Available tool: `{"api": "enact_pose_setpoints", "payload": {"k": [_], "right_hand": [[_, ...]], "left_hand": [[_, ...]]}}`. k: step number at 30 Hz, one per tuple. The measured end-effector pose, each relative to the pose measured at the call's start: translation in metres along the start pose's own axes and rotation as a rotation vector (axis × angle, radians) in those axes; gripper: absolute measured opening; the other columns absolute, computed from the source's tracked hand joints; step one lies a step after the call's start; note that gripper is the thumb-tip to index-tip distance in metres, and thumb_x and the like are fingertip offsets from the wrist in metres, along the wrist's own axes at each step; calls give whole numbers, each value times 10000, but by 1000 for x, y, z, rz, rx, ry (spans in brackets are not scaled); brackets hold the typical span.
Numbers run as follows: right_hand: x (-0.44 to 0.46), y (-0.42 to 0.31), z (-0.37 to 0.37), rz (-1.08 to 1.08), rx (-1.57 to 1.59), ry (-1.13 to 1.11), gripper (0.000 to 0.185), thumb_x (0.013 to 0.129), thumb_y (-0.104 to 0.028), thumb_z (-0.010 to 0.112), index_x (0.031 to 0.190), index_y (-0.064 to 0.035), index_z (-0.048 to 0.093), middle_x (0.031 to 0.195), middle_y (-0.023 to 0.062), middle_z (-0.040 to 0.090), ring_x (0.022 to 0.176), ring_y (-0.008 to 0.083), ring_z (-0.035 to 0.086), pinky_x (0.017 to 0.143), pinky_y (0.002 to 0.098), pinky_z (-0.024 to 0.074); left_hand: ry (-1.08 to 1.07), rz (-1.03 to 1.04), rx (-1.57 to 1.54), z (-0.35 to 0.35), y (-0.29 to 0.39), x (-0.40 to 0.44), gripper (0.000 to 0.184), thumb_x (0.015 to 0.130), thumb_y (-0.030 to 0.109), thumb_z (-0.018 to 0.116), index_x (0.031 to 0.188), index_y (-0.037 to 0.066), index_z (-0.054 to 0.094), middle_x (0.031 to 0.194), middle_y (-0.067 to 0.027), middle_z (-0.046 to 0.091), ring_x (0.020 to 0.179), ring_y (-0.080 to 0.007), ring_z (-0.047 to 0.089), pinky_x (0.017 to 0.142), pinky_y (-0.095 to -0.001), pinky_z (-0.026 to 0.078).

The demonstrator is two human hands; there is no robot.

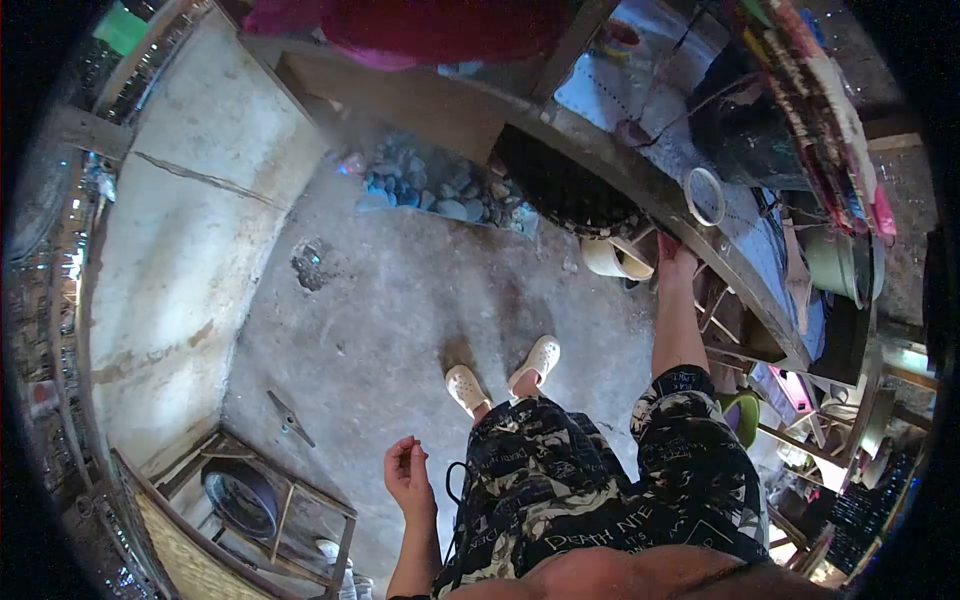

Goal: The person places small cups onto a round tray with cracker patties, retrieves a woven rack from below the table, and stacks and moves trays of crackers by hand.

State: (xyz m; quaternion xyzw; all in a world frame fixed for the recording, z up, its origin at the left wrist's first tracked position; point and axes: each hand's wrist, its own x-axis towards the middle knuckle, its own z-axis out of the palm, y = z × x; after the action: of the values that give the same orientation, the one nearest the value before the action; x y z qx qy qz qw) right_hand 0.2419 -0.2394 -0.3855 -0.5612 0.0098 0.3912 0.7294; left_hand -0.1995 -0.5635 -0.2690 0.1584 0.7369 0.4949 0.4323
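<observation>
Head cam: left hand [406, 480] hung loosely curled, looked empty. Right hand [676, 260] was at the table [742, 282] edge, right beside the cream pail [602, 258]. Reach seemed done, nothing visibly lifted yet; honestly couldn't tell its grip.

The pail [601, 259] looks plastic (the floor [380, 320], matt concrete)

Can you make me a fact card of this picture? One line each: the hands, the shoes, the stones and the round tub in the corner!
Left hand: over the floor, fingers loosely bent, nothing seen in it
Right hand: reaching to the table edge, beside a cream pot; its grip is too hidden to tell
Shoes: two, pale, on the floor
Stones: heaped ahead of the shoes
Tub: dark, within a wooden frame, lower left of the picture
</observation>
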Motion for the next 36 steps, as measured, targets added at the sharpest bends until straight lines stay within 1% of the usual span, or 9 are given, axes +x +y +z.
{"api": "enact_pose_setpoints", "payload": {"k": [4,7,8,10,15,18,24,31,36], "right_hand": [[-6,24,-31,57,59,-224,191,841,-109,501,1019,-43,513,990,106,545,915,255,546,772,438,499],[-70,33,-71,186,94,-265,217,768,33,529,972,-41,527,919,63,575,829,199,562,714,397,517],[-100,27,-79,297,14,-237,244,786,29,528,1005,-80,534,901,47,580,778,205,567,674,335,502],[-142,24,-111,442,-64,-308,252,780,29,528,1005,-85,535,897,46,579,778,203,567,629,332,503],[-215,-23,-156,587,-333,-529,261,761,41,511,994,-75,531,900,49,568,805,202,555,627,354,503],[-249,-84,-127,589,-669,-621,247,757,25,529,986,-69,534,890,36,565,812,174,551,653,349,508],[-273,-168,-46,241,-799,-993,304,746,-62,622,1034,-49,524,825,19,567,660,129,564,582,286,494],[-335,-329,25,-305,-556,-839,333,761,-42,573,1081,-29,481,789,8,542,630,116,542,570,250,469],[-325,-364,47,-348,-271,-769,324,751,-16,558,1065,-35,480,843,25,549,692,123,549,564,287,495]], "left_hand": [[-2,13,-12,-7,16,-10,157,839,75,541,979,5,531,898,-56,568,762,-102,519,687,-228,437],[-33,38,-36,-12,31,-16,173,838,88,552,990,6,537,895,-49,568,768,-95,520,683,-230,442],[-46,60,-44,-14,39,-19,173,839,90,552,990,7,538,895,-48,568,771,-94,521,683,-231,443],[-60,126,-62,-17,57,-25,175,842,101,554,990,8,540,891,-41,567,780,-93,524,687,-232,448],[-65,204,-69,-30,102,-36,191,837,104,560,1000,6,541,906,-46,569,778,-101,526,688,-239,447],[-94,280,-88,-37,124,-38,192,834,91,563,1005,5,541,905,-44,567,775,-95,527,695,-233,446],[-75,630,-84,-17,180,31,171,826,81,563,974,-4,555,893,-59,581,776,-102,540,690,-232,443],[-49,1357,407,113,338,56,218,729,151,629,933,76,607,899,-75,583,849,-254,533,768,-348,410],[46,1486,639,222,389,71,244,692,183,645,927,121,613,957,-56,547,979,-246,456,847,-405,333]]}}
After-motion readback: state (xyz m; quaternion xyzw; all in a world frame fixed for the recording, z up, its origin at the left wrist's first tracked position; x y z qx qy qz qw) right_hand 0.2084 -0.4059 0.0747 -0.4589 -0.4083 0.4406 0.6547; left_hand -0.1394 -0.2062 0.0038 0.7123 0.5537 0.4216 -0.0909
